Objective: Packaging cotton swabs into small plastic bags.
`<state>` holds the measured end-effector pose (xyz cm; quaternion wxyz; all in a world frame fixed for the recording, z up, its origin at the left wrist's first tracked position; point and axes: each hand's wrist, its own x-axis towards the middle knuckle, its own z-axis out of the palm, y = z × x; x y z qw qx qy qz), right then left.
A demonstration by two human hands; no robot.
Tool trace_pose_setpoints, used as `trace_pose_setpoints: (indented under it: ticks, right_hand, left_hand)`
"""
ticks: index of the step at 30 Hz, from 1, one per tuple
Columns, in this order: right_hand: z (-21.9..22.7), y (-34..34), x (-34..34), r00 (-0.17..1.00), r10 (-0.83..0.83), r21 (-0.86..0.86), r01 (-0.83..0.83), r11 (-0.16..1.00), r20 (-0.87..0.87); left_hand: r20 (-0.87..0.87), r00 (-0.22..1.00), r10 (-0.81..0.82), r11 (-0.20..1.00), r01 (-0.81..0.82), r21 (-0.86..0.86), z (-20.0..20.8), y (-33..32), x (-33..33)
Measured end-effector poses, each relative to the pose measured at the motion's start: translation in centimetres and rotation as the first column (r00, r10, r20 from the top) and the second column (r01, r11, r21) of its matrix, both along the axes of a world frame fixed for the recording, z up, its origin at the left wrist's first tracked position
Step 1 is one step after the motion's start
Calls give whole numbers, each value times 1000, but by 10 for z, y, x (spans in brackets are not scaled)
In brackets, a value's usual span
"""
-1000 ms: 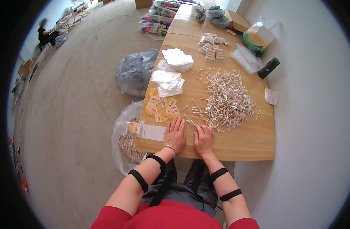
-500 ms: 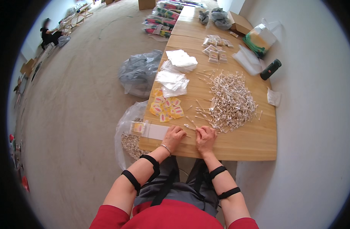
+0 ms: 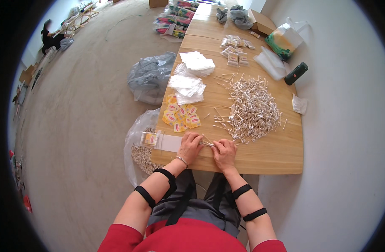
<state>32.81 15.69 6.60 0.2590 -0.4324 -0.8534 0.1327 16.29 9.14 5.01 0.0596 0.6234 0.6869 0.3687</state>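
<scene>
Swab pile on table right of packets, bags behind.

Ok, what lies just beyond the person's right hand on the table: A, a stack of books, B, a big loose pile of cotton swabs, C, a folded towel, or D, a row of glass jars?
B: the pile of cotton swabs spreads across the wooden table just past the right hand.
</scene>
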Motion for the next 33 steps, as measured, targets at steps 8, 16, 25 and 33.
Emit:
trace_pose_setpoints:
  ticks: [8,16,25,33]
  right_hand:
    - [-5,5,5,1000,-2,2,2,1000,3]
    - [-2,17,7,983,-143,156,124,980,117]
    - [-8,32,24,952,-184,261,118,958,243]
    - [-10,24,7,957,-157,247,95,964,244]
  left_hand:
    - [89,995,39,991,-51,127,-8,-4,-3]
    - [76,993,-86,988,76,132,-4,-14,-11]
    - [108,989,-101,991,91,100,0,-15,-8]
    - [5,995,-95,991,95,94,3,-18,-5]
